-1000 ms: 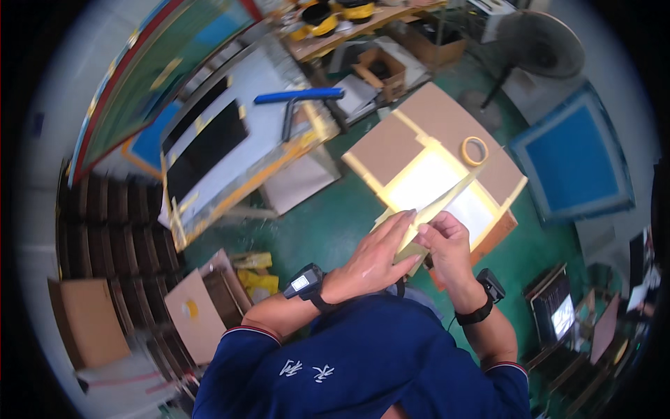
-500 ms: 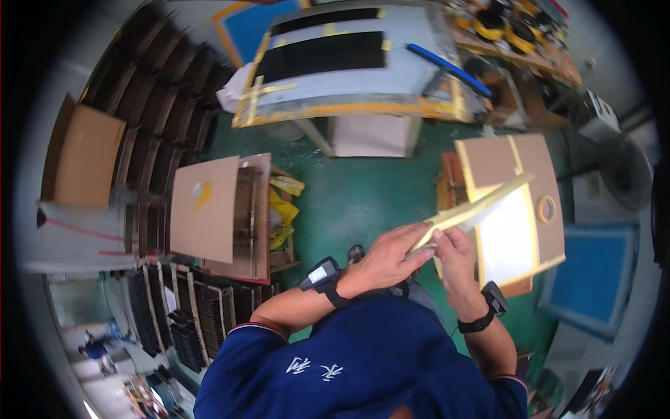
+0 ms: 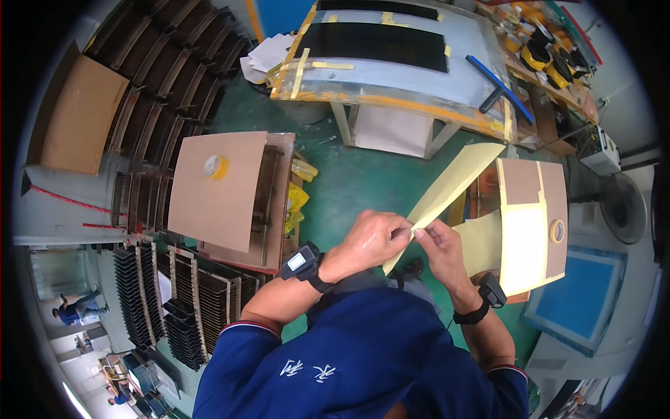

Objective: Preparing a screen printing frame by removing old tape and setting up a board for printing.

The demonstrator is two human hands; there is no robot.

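A pale yellow sheet [image 3: 457, 178] is pinched at its lower part between my two hands, in front of my body. It rises from them in a long slanting strip toward the far right. My left hand [image 3: 375, 239] closes on its left side, fingers curled. Thumb and fingertips of my right hand [image 3: 441, 253] grip it close by, the two hands nearly touching. Another pale yellow piece [image 3: 481, 241] spreads behind my right hand; whether it joins the held sheet I cannot tell. Right of it stands a brown board [image 3: 553, 181] with a bright white panel [image 3: 523, 244] edged in yellow tape.
A tape roll [image 3: 556, 231] lies on the brown board. At left, a cardboard sheet [image 3: 216, 202] carries another yellow roll [image 3: 216, 166]. Ahead is a worktable [image 3: 391, 87] with black panels and a blue-edged squeegee [image 3: 499, 89]. Racks [image 3: 150, 70] line the left.
The yellow sheet has swung more upright and opened out wider. My hands have shifted slightly left and stay closed on it. The view has turned, so the surroundings sit differently.
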